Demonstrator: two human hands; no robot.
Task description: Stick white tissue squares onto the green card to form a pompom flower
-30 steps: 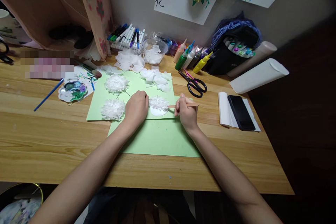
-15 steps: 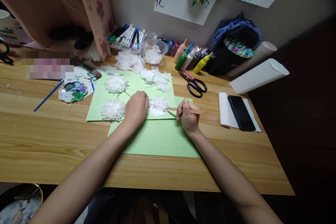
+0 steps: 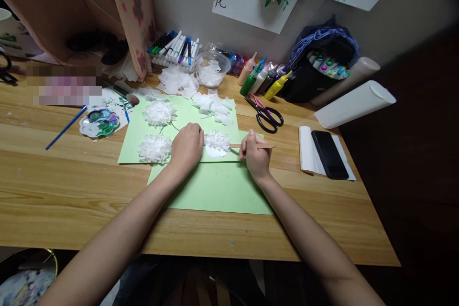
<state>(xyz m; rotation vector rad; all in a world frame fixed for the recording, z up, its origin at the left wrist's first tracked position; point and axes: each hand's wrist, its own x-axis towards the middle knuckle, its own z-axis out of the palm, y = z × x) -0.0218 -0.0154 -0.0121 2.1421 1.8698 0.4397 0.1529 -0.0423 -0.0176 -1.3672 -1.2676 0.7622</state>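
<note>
My right hand (image 3: 255, 154) is closed round a flat wooden stick (image 3: 266, 145), whose tip points left at a white tissue-paper flower (image 3: 216, 141). That flower sits on a white glue patch on a light green sheet (image 3: 186, 119). My left hand (image 3: 187, 147) rests curled on the sheet, pressed against the flower's left side; I cannot see anything in it. Two finished white flowers (image 3: 158, 113) (image 3: 155, 148) lie on the same sheet to the left. A second green sheet (image 3: 215, 189) lies underneath, nearer me.
White tissue squares (image 3: 213, 104) and a clear bowl (image 3: 212, 68) of them lie behind the sheet. Black scissors (image 3: 268, 117), paint bottles (image 3: 261, 79), markers (image 3: 174, 48), a paint palette (image 3: 99, 122), a blue brush (image 3: 65, 128), a phone (image 3: 329, 154) and paper rolls (image 3: 355, 103) surround the work.
My right hand pulled the stick slightly right and down half a second ago, then returned it left toward the flower. The left hand stayed put.
</note>
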